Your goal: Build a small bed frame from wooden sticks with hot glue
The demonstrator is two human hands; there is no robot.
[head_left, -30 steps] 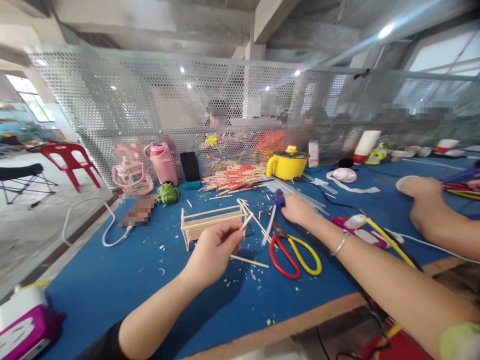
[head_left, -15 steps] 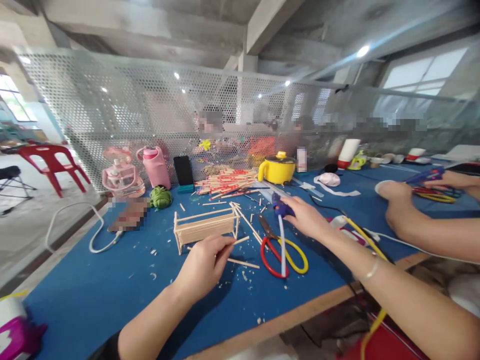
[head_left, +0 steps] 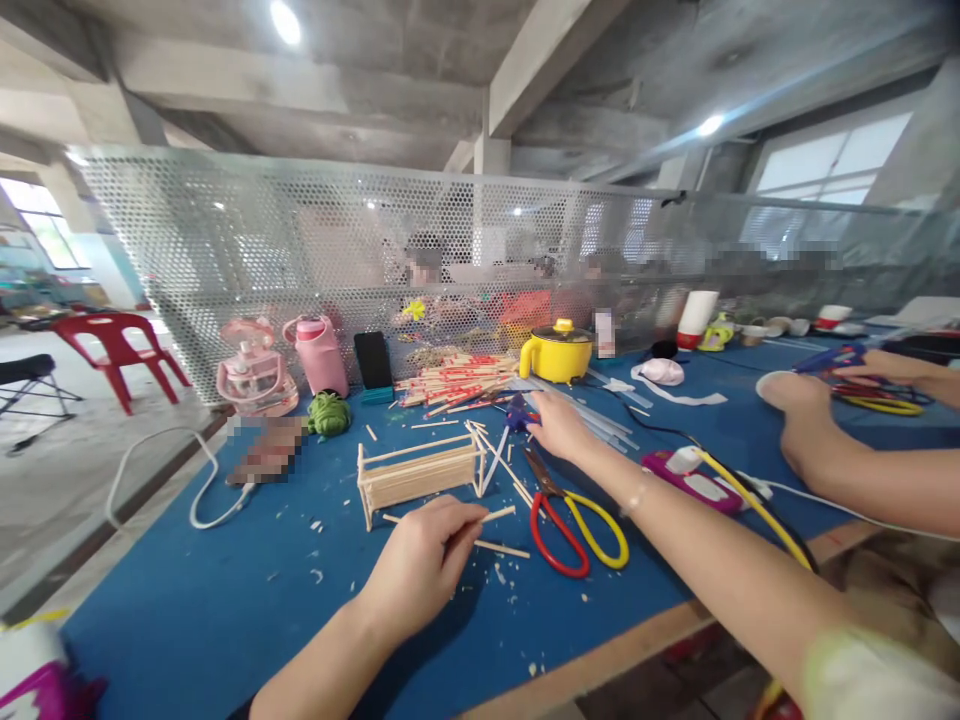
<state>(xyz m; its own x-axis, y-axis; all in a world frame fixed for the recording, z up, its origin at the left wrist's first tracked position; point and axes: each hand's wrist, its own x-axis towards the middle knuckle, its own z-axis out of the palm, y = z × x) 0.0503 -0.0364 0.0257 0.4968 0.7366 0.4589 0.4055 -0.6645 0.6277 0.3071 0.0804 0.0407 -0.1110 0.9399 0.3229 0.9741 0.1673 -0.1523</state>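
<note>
My left hand (head_left: 431,550) is closed, pinching a thin wooden stick (head_left: 499,514) between thumb and fingers. Just beyond it stands a small box-shaped frame of wooden sticks (head_left: 421,470) on the blue table. My right hand (head_left: 559,425) grips a dark blue glue gun (head_left: 517,412), whose trigger is hidden; a pale glue stick (head_left: 493,462) sticks out of it toward me, near the frame's right end. Scissors (head_left: 559,535) with one red and one yellow handle lie below my right hand. Loose sticks (head_left: 510,470) lie between frame and scissors.
Behind the frame are a pile of red-tipped sticks (head_left: 465,378), a yellow pot (head_left: 559,352), green yarn (head_left: 328,413), a phone (head_left: 373,360) and a pink bottle (head_left: 321,355). A purple power strip (head_left: 694,485) with cables lies right. Another person's arm (head_left: 855,470) reaches in there.
My right hand has moved left with the glue gun, bringing the glue stick from above the scissors to beside the frame. My left hand keeps its stick. The view has tilted up slightly.
</note>
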